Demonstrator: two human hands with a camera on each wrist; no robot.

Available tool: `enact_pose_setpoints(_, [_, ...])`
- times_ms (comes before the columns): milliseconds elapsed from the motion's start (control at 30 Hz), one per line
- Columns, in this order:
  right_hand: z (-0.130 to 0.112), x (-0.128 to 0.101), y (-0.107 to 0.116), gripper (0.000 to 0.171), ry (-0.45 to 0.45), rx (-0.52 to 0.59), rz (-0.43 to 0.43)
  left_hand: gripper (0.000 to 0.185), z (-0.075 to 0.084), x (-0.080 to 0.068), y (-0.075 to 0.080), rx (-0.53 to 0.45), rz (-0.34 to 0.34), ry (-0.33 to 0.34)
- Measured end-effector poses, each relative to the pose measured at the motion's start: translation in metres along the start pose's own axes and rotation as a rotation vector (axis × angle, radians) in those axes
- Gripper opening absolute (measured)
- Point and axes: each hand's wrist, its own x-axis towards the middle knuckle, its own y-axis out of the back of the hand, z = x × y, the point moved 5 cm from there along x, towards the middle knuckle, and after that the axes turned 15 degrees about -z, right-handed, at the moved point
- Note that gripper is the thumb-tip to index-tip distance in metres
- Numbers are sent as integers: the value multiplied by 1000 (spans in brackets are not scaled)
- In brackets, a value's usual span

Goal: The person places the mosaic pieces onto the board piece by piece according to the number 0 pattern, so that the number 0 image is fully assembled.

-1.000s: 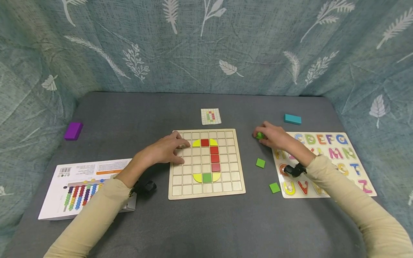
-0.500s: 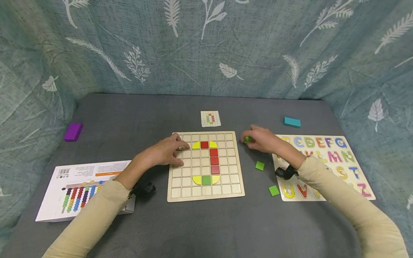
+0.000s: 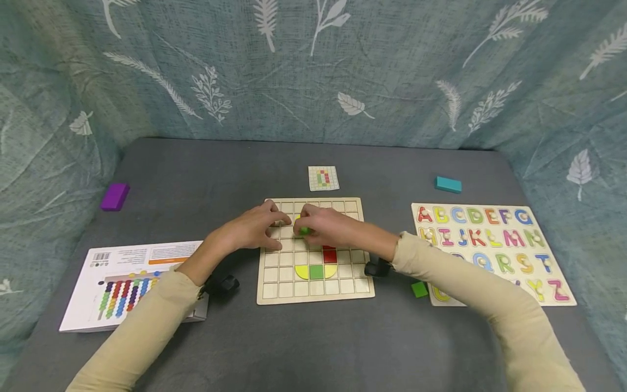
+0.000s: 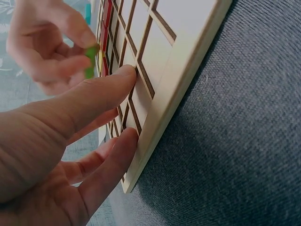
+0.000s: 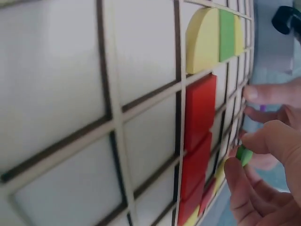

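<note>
Over the board (image 3: 313,294): right hand (image 3: 325,226) pinches a green tile (image 3: 305,231) above the left column of the figure.
Left hand (image 3: 254,228): fingers straight, pressing the board's left cells, holding nothing.
Risk, misplacing: fingertips hide the target cell; the tile may catch on a grid rib.
Risk, knocking: the hand could nudge the red tiles (image 3: 330,254).
</note>
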Motion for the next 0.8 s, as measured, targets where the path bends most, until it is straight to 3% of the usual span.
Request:
enact_pose_setpoints(567, [-2,15,-4,17,-73,30,-48,45,-1,1,2,-1,-4,-5])
enact_pose_setpoints(800, [-4,13,-3,15,-53,-21,-14,45,-1,1,2,6,4,-14])
